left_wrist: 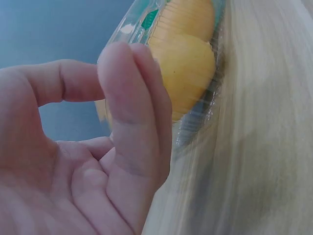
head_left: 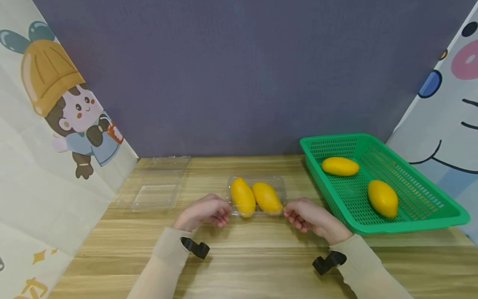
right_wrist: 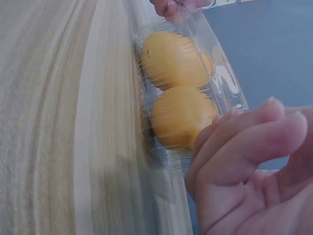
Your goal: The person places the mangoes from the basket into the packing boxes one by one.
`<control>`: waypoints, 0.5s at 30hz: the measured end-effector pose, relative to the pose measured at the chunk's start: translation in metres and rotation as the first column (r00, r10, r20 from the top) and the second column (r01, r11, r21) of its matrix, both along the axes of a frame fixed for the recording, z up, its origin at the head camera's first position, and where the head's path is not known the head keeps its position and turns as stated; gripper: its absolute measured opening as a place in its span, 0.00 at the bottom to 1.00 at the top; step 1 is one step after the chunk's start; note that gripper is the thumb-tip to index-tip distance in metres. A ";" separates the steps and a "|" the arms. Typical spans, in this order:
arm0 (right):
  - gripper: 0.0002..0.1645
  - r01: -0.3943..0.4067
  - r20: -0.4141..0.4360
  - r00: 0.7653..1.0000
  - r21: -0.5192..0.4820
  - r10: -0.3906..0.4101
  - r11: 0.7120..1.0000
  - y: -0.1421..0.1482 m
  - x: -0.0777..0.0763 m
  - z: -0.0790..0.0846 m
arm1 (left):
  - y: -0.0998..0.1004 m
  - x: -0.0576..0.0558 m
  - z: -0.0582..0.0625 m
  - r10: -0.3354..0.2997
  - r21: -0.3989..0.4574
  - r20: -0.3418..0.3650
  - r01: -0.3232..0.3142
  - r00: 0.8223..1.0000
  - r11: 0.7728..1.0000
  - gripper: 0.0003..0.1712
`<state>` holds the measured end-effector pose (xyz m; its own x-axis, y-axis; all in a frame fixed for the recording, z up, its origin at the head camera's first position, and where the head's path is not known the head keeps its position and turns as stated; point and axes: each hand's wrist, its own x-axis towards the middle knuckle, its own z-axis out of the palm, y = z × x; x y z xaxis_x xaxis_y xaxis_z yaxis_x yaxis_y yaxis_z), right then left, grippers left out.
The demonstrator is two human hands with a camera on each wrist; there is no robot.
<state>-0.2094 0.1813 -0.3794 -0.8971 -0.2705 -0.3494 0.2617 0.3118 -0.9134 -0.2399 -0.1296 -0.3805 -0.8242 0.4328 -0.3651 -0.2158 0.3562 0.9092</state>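
In the head view, a clear plastic clamshell box point(head_left: 277, 182) lies on the table with two yellow mangoes inside, one mango point(head_left: 242, 197) at the left and another mango point(head_left: 267, 197) at the right. My left hand point(head_left: 206, 211) pinches the box's front left corner between thumb and fingers. At the front right corner, my right hand point(head_left: 310, 216) has curled fingers and thumb on the rim. Both wrist views show the ribbed plastic wall point(right_wrist: 168, 155) in front of the fruit. Part of the rim is hidden behind my fingers.
A green plastic basket point(head_left: 337, 203) stands at the right, holding a mango point(head_left: 340, 166) and another mango point(head_left: 382, 198). At the back left lies a second clear box point(head_left: 154, 195), its lid folded open. A dark panel point(head_left: 239, 83) rises behind the wooden table point(head_left: 246, 265).
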 end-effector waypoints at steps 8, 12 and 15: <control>0.09 -0.002 0.010 1.000 0.002 0.002 1.000 0.003 -0.002 -0.002 | 0.001 -0.001 -0.001 -0.001 0.015 0.009 0.001 1.000 1.000 0.13; 0.09 -0.006 0.009 1.000 -0.001 0.006 1.000 0.003 -0.003 -0.002 | 0.001 -0.001 0.000 0.005 0.002 0.009 -0.005 1.000 1.000 0.12; 0.09 -0.010 0.010 1.000 -0.004 0.010 1.000 0.003 -0.003 -0.003 | 0.002 0.000 0.001 0.013 -0.008 0.011 -0.013 1.000 1.000 0.11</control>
<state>-0.2127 0.1843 -0.3822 -0.8909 -0.2811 -0.3568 0.2671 0.3111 -0.9121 -0.2400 -0.1280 -0.3795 -0.8259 0.4192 -0.3771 -0.2300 0.3600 0.9041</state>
